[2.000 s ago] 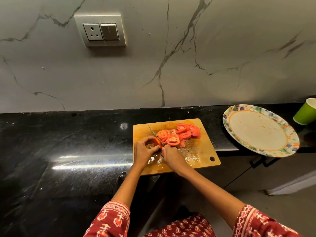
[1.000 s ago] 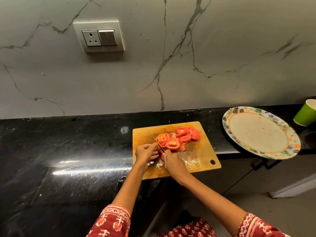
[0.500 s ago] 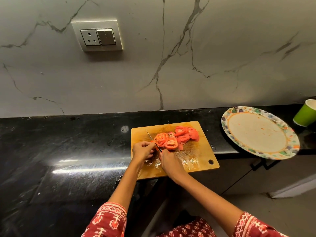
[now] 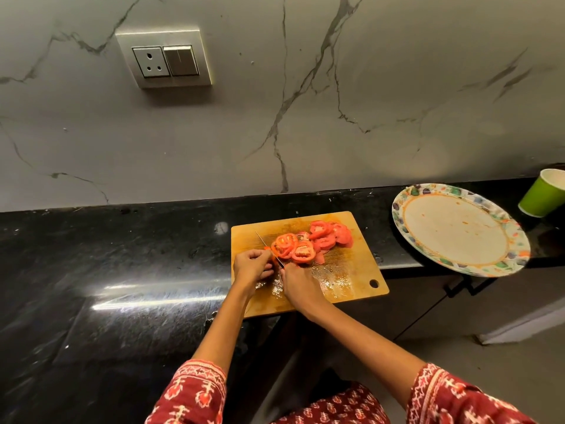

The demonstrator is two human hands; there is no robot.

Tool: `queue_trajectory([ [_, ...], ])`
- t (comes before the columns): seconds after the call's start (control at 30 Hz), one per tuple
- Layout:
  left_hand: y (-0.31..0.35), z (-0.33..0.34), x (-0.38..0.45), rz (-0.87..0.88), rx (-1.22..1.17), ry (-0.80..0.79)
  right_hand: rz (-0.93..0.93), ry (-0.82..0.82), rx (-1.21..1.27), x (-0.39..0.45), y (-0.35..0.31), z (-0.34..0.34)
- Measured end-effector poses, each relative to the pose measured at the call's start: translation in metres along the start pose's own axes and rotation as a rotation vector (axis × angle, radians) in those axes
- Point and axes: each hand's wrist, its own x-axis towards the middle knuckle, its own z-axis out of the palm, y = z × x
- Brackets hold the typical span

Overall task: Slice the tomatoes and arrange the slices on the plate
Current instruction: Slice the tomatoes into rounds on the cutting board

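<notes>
plate [image 4: 400,221]: 1 | cutting board [image 4: 345,280]: 1 | knife [image 4: 265,243]: 1 | green cup [image 4: 542,194]: 1 | hands: 2

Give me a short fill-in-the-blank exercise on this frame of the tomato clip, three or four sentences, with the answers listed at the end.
1. The tomato slices lie piled on the wooden ____.
2. The knife is held in the person's ____ hand.
3. The patterned plate holds ____ tomato slices so far.
4. The cup beyond the plate is ____ in colour.

Missing words: cutting board; right; no; green
</notes>
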Motion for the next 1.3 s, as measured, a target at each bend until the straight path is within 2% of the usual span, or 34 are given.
queue_trajectory([
  [0.27, 0.003, 0.000, 0.003, 0.037, 0.048, 0.079, -0.033, 0.018, -0.038, 0.003, -0.001, 0.005],
  [0.47, 0.007, -0.005, 0.004, 0.020, 0.029, 0.153, -0.045, 0.020, -0.212, 0.001, -0.005, 0.010],
  [0.73, 0.016, -0.008, 0.005, 0.011, 0.146, 0.111, -0.068, 0.003, -0.152, 0.011, -0.008, 0.007],
  [0.9, 0.022, -0.014, 0.008, 0.007, 0.152, 0.142, -0.066, -0.005, -0.186, 0.002, 0.000, 0.010],
  [1.1, 0.026, -0.009, 0.006, -0.073, 0.204, 0.041, -0.037, -0.046, -0.120, 0.016, -0.007, 0.006],
  [1.3, 0.023, -0.014, 0.009, -0.028, 0.161, 0.130, -0.083, -0.027, -0.144, 0.007, 0.001, 0.010],
])
